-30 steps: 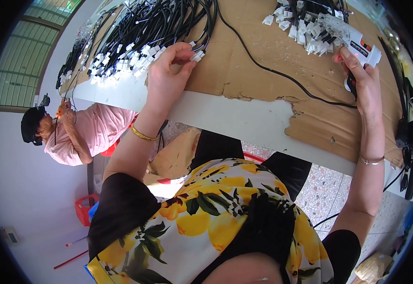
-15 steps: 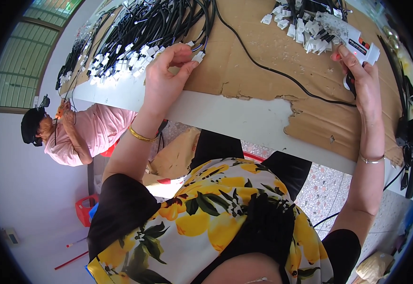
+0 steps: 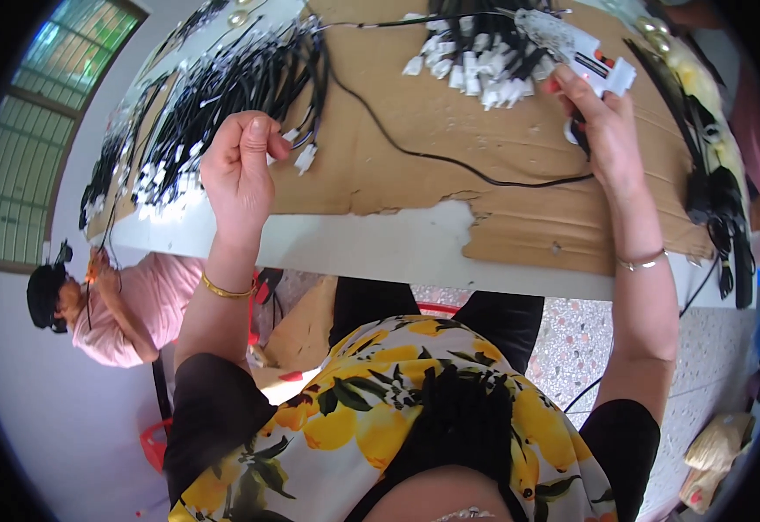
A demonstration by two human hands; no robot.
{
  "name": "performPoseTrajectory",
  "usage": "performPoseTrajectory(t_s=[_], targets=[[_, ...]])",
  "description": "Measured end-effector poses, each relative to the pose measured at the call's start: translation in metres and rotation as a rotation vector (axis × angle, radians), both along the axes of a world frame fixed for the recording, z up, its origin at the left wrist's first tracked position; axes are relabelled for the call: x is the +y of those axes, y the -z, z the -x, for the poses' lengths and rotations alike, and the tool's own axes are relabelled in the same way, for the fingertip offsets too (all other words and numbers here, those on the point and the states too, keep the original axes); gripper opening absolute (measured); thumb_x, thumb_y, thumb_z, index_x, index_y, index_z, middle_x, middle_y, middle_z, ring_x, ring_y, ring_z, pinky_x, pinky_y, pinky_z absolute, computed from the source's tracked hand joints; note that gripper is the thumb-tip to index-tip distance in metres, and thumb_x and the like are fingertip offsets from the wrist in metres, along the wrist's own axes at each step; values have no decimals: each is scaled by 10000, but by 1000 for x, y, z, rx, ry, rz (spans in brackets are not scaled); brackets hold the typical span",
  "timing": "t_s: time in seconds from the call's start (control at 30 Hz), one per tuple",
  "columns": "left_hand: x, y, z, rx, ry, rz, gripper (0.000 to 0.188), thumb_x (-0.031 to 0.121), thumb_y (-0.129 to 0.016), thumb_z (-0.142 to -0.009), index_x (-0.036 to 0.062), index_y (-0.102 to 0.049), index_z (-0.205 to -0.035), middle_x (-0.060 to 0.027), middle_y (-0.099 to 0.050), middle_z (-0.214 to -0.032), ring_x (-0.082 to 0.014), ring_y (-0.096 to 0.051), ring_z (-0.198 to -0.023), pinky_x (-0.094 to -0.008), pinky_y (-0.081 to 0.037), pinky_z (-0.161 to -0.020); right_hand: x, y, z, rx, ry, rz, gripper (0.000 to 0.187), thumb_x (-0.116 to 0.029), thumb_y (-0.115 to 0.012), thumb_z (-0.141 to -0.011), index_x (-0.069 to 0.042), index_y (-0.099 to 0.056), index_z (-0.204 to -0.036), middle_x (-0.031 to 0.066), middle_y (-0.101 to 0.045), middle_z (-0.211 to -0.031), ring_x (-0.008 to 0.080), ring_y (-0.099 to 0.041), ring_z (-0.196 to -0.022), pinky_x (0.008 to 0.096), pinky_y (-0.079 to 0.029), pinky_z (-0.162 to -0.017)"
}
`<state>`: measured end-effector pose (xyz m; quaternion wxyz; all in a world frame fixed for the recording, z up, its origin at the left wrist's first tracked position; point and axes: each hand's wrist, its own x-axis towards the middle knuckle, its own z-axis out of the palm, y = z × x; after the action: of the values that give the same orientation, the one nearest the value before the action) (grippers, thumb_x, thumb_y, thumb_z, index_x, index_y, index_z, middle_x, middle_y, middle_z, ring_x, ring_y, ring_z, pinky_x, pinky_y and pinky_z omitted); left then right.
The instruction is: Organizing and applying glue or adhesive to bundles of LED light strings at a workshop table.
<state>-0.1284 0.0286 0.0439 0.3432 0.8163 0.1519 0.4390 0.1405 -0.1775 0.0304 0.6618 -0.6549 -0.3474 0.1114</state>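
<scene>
My left hand point(image 3: 242, 170) is closed above the near edge of the table, thumb pressed against curled fingers. Whatever they may hold is hidden. White connectors, one of them a small plug point(image 3: 306, 158), lie right beside its fingertips, at the end of a large bundle of black cables point(image 3: 223, 109). On the right, my right hand point(image 3: 608, 130) grips a white hot glue gun point(image 3: 584, 56) with a dark trigger. Its grimy nozzle end points left, over a second bunch of cables with white connectors point(image 3: 488, 70). A black cord point(image 3: 449, 159) runs leftward from the gun's handle across the cardboard.
Torn brown cardboard point(image 3: 388, 113) covers much of the white table point(image 3: 371, 244). Black cables and a power adapter point(image 3: 700, 202) line the right edge. Another person in a pink shirt point(image 3: 145, 300) sits at the left. A paper bag point(image 3: 717, 444) stands on the floor at lower right.
The whole view has shifted, so the table sits lower and further left. My left hand has drawn slightly back from the white plug and its fingers have curled in. The right hand keeps its grip.
</scene>
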Motion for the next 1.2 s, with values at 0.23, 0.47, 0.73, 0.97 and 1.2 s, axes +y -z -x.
performPoseTrajectory(t_s=[0.23, 0.47, 0.73, 0.97, 1.2], targets=[[-20, -22, -78, 124, 171, -181, 252, 34, -390, -883, 3, -521, -1096, -78, -608, -847, -110, -570, -769, -221, -449, -683, -3, 1, -13, 106, 103, -75, 245, -308, -603, -785, -70, -644, -748, -46, -487, -581, 32, -387, -507, 197, -255, -463], [48, 1, -171, 429, 51, -399, 319, 66, -487, -810, 110, -530, -1123, -107, -630, -924, -198, -609, -831, -286, -470, -752, 1, 1, -20, 251, 112, -187, 238, -279, -589, -805, -58, -649, -739, -31, -536, -604, 37, -404, -520, 195, -280, -469], [55, 11, -245, 487, -155, -619, 293, 79, -470, -758, 112, -593, -1021, -140, -628, -869, -305, -593, -833, -382, -473, -748, 2, 5, -29, 304, 59, -173, 200, -250, -576, -817, -57, -624, -795, -6, -613, -711, 39, -429, -559, 184, -310, -486], [44, 17, -265, 646, -118, -983, 333, 40, -455, -761, 174, -580, -1040, -82, -620, -868, -245, -602, -830, -376, -481, -675, 2, 7, -30, 310, 60, -170, 199, -221, -554, -824, -31, -612, -819, 31, -618, -742, 58, -434, -558, 194, -322, -491], [14, -87, -242, 528, -244, -1321, 81, 105, -528, -737, 82, -593, -779, -79, -569, -713, -219, -563, -713, -353, -464, -647, 0, 10, -36, 325, 81, -147, 210, -227, -561, -825, -25, -618, -821, 29, -616, -729, 54, -433, -545, 193, -324, -489]])
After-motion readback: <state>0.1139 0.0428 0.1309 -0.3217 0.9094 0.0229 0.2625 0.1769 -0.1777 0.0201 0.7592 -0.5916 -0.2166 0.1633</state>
